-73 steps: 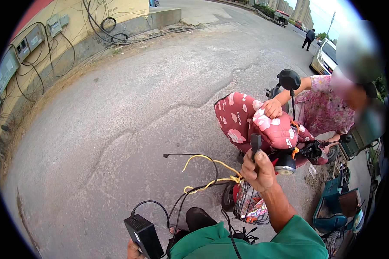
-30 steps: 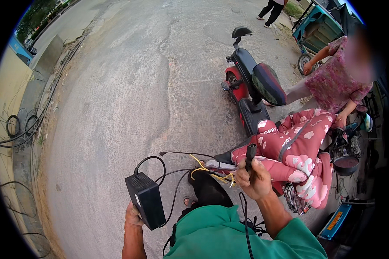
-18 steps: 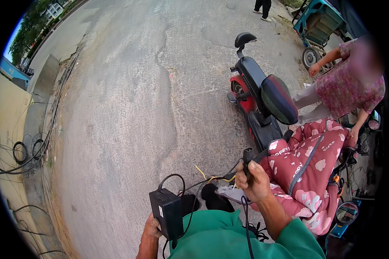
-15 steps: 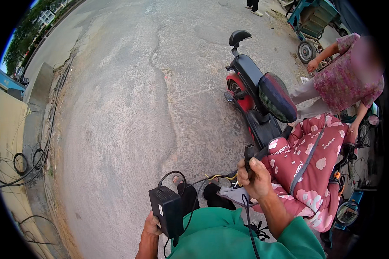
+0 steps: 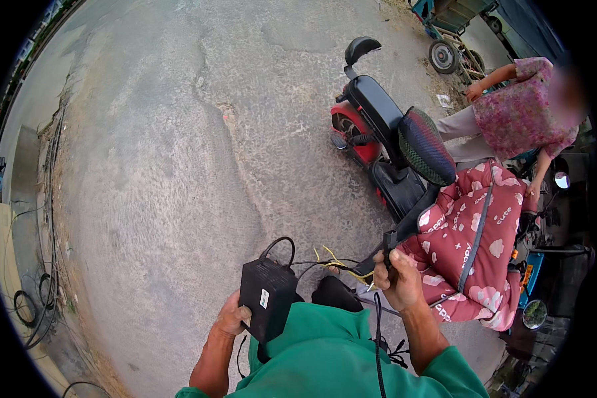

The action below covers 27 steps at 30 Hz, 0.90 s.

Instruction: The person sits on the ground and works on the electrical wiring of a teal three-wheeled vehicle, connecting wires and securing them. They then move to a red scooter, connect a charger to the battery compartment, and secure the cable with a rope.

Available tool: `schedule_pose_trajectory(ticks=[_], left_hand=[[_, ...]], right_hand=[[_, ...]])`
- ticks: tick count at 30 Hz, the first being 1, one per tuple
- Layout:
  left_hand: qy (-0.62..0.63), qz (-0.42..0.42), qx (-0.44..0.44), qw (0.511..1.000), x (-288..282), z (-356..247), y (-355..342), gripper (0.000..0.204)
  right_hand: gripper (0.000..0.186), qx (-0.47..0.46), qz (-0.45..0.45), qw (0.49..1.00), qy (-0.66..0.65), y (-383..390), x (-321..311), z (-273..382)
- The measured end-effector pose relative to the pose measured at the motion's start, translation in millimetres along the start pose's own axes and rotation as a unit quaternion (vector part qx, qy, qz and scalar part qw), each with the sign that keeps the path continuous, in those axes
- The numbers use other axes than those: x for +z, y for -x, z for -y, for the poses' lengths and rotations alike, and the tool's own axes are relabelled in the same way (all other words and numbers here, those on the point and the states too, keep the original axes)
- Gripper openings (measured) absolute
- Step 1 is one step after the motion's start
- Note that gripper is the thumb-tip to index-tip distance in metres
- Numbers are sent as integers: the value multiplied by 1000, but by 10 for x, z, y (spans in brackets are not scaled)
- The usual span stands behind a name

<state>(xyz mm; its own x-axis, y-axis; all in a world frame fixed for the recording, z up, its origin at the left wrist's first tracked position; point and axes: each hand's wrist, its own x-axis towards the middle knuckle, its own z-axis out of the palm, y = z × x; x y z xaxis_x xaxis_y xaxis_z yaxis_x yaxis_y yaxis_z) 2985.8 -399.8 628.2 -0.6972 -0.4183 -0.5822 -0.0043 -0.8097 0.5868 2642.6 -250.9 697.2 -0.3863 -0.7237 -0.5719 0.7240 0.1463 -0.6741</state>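
A black box-shaped charger (image 5: 266,308) with a small white label is gripped by my left hand (image 5: 232,314), the thumb lying along its side. From its top a dark cable loops up and runs right toward my other hand. My right hand (image 5: 399,278) is closed round a black cable plug (image 5: 389,244), its end pointing up. Thin yellow wires (image 5: 331,257) hang behind the cable, between the two hands. Just right of the plug lies a pink quilted cover (image 5: 477,239) with pale patterns, draped over the front of a red and black electric scooter (image 5: 378,123).
Another person (image 5: 511,106) in a pink patterned shirt stands beyond the scooter, one hand at the cover's edge. Behind stands a wheeled cart (image 5: 444,53). Coiled black cables (image 5: 36,302) lie along the wall at left. Cracked pavement (image 5: 159,179) spreads ahead.
The view has shifted and turned a little. The charger has tilted, so its label faces me more. My right hand still grips the plug, now closer to the cover.
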Motion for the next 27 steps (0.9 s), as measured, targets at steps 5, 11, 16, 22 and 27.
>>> schedule_pose_trajectory(ticks=[5,11,16,22,27], left_hand=[[-18,12,-9,1000,-220,-548,-399,110],[10,15,-36,999,-97,-703,-878,110],[13,23,-59,998,247,-746,-1120,108],[-29,38,-108,993,629,-877,-1545,114],[-44,75,-163,983,840,-1107,-2042,112]], right_hand=[[35,4,-47,999,20,-93,191,-79],[33,-1,-80,997,-15,-296,42,81],[34,-8,-73,997,-23,-596,-168,300],[37,-32,-77,997,-1,-892,-428,638],[29,-38,-129,991,10,-1048,-473,829]])
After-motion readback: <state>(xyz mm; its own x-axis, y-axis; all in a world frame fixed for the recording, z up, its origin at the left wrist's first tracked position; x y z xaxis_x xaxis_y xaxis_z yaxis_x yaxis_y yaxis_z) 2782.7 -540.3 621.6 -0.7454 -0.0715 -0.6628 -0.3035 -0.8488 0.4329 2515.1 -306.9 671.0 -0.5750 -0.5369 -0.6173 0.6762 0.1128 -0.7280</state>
